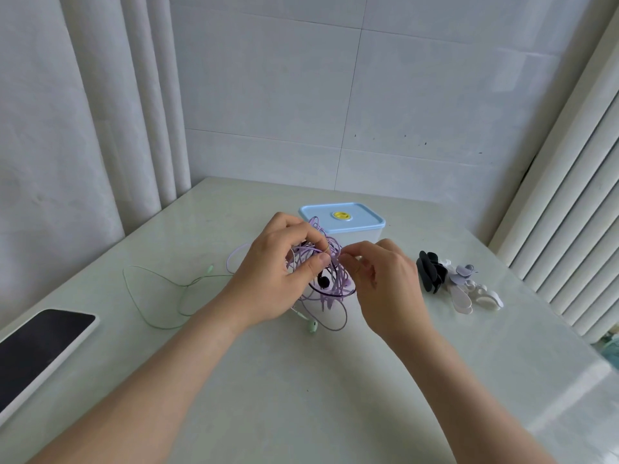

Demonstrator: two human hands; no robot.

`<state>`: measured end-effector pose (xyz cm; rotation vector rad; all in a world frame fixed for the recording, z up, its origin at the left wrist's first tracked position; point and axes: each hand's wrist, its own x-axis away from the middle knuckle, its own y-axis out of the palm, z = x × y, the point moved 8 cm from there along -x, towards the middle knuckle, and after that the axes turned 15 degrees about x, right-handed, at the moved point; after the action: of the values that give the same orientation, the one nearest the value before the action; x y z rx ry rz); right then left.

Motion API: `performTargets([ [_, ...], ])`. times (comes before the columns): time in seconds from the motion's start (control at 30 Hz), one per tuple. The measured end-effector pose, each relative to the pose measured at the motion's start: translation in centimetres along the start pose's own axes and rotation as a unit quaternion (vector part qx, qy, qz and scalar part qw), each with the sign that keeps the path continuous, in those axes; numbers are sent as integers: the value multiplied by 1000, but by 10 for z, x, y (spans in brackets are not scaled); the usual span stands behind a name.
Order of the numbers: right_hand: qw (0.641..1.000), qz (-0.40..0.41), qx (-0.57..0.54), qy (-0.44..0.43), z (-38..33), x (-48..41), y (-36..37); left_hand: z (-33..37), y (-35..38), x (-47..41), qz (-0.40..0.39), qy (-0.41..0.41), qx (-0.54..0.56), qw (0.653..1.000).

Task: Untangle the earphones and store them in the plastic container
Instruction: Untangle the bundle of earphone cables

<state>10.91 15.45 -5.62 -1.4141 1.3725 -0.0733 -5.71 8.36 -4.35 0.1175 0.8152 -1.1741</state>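
The left hand (278, 272) is gripping the bundle of earphones (330, 283), fingers and thumb curled round the knot and holding it just above the table (301, 396), in front of the plastic container (345, 226), whose blue lid (341, 216) is sitting closed. The right hand (382, 279) is pinching a single strand at the bundle's right edge. These cords are looking very light, thin and limp, so they are likely giving way to any tug and tightening into knots if pulled hard; the joints at the buds and plug are probably the weak spots. Taking hold of a loose loop or a free end and easing it out, while the other hand is steadying the mass, seems the safer way. The tangle is showing pale lilac cords wound with a darker purple one and a black bud, while a green cord (150, 289) is trailing left across the table and a green bud (311, 326) is lying under the bundle.
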Motion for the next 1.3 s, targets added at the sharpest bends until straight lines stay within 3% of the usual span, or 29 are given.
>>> performTargets([
  [0.27, 994, -21, -104, -4, -19, 7, -6, -13, 2, 0, 7, -73, 30, 997],
  [0.7, 994, 23, -92, -49, -22, 6, -9, -9, -3, -1, 44, -96, 144, 984],
  [0.87, 996, -10, -83, -18, -21, 8, -2, -17, 4, 1, 10, -136, 174, 975],
  [1.03, 996, 11, -86, 15, -18, 7, -10, -13, 5, 1, 6, -163, 205, 965],
  [1.2, 971, -4, -203, 122, -3, 2, -15, -10, -8, -3, 41, -113, 126, 985],
  [1.3, 958, -28, -248, 144, -1, 3, -11, -6, -10, -2, 49, -76, 83, 992],
])
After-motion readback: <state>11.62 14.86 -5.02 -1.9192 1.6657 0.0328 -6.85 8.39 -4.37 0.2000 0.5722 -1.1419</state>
